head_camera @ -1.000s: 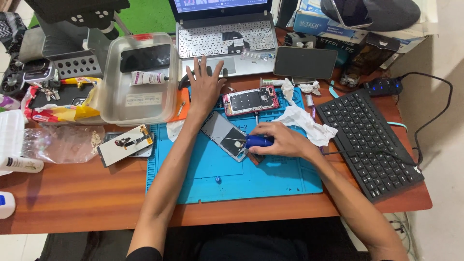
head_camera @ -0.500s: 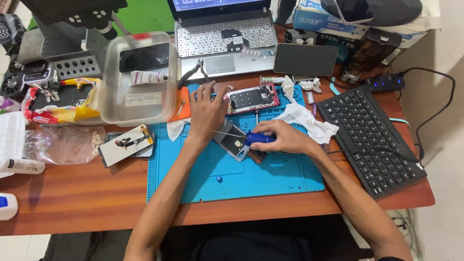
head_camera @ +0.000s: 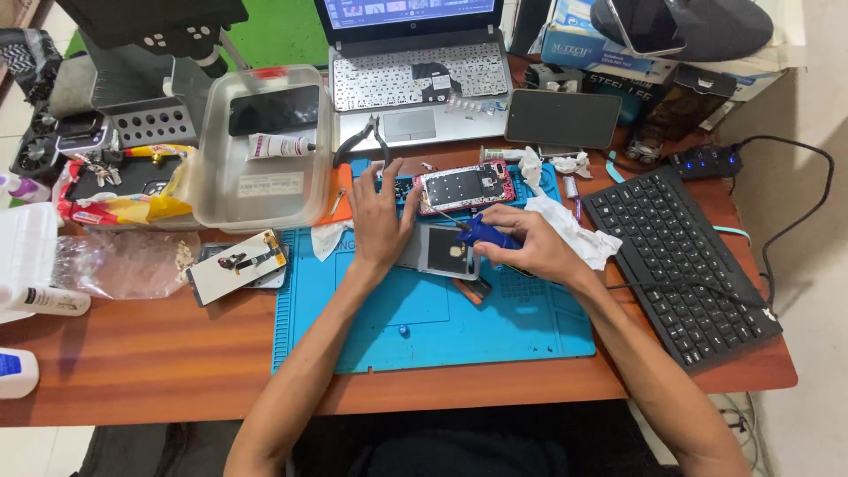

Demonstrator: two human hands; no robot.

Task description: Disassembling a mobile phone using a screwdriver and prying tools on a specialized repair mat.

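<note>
An opened phone in a red frame [head_camera: 465,186] lies at the back of a blue work mat [head_camera: 424,309]. My left hand [head_camera: 380,216] rests flat on the mat with fingers spread, beside the phone's left end and over a grey back cover [head_camera: 446,250]. My right hand [head_camera: 521,246] grips a blue-handled screwdriver [head_camera: 481,233] whose thin tip points up-left at the phone's near edge.
A laptop [head_camera: 415,79] stands behind the mat, a black keyboard [head_camera: 676,256] to the right, a dark phone [head_camera: 563,117] and white tissues [head_camera: 574,231] nearby. At left are a clear plastic box [head_camera: 256,150], pliers [head_camera: 371,137], a detached screen [head_camera: 237,265] and a white bottle [head_camera: 44,300].
My left hand drew back from the laptop's front edge onto the mat beside the red-framed phone. My right hand kept the screwdriver and brought its tip to the phone.
</note>
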